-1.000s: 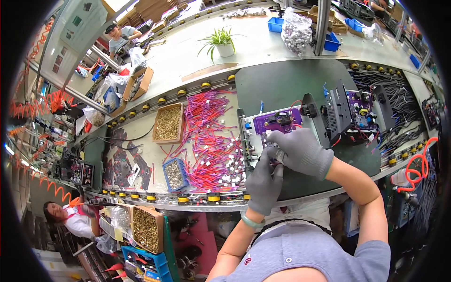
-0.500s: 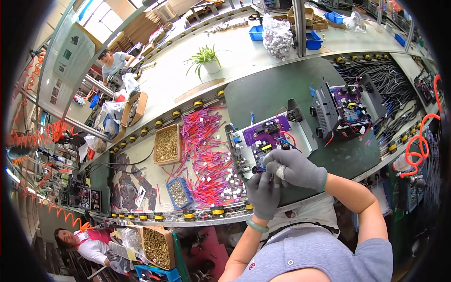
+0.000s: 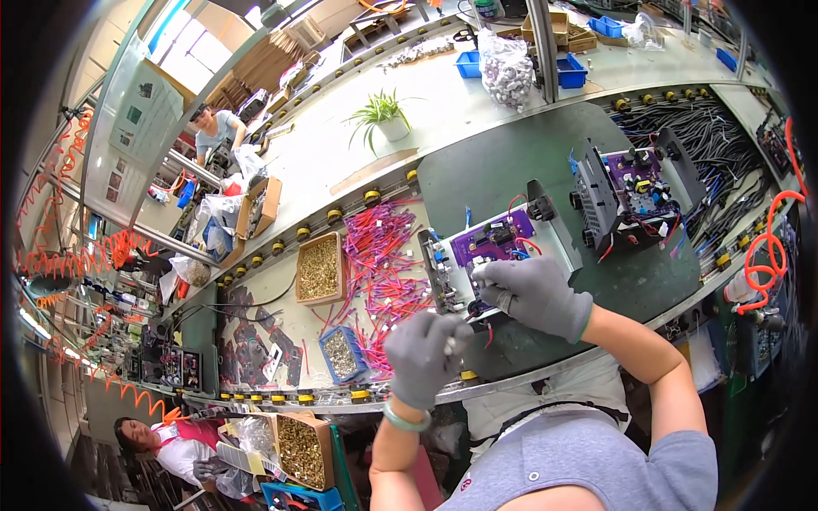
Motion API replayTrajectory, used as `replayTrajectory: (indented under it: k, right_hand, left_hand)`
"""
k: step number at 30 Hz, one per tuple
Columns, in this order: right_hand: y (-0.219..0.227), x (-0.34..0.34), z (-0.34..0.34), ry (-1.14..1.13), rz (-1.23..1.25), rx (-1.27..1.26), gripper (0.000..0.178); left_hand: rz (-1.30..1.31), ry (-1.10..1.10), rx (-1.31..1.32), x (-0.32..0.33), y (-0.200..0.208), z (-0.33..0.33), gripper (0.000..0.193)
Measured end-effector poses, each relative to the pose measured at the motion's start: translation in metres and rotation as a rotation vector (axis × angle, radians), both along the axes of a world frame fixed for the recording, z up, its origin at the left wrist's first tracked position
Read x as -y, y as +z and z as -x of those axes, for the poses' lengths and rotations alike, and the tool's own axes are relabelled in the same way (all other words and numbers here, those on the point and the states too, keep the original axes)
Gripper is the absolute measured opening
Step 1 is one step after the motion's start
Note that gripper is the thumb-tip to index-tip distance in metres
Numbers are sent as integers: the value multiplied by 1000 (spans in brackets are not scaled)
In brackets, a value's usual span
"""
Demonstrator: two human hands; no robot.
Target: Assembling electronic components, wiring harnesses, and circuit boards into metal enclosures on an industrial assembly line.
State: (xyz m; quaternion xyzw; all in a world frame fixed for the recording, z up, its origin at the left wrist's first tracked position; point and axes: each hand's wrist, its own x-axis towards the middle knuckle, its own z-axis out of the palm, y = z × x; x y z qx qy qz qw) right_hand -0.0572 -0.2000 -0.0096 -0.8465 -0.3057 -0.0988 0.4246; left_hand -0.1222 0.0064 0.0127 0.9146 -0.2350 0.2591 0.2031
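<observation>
My right hand [image 3: 538, 295], in a grey glove, is closed over the near side of an open metal chassis [image 3: 558, 255] that holds a purple circuit board [image 3: 494, 242]. A small whitish piece shows at its fingertips, too small to name. Left of the chassis, my left hand [image 3: 423, 359], gloved too, is raised with curled fingers near the table's front edge. Something pale shows at those fingers; I cannot make out what it is. Red and black parts stand along the chassis edges, and a red wire [image 3: 530, 245] loops up beside my right hand.
A second chassis [image 3: 596, 200] stands to the right on the green mat [image 3: 460, 170]. Red-purple wires [image 3: 379, 247], a screw box [image 3: 341, 277] and a blue tray [image 3: 361, 368] lie left. Black cables [image 3: 716, 153] fill the far right. Two co-workers are at left.
My left hand has moved left, away from the chassis and my right hand. My right hand stays over the chassis with its fingers closed. The whole view has shifted slightly.
</observation>
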Motion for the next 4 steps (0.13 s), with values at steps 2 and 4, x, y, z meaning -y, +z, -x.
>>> replayTrajectory:
  k: [2,4]
  right_hand:
    - [-4,-9,1,-30,-49,57,19]
    - [-9,-22,1,54,-285,-137,24]
  left_hand:
    - [-67,21,79,-5,10,-26,11]
    - [36,32,96,-15,0,-69,13]
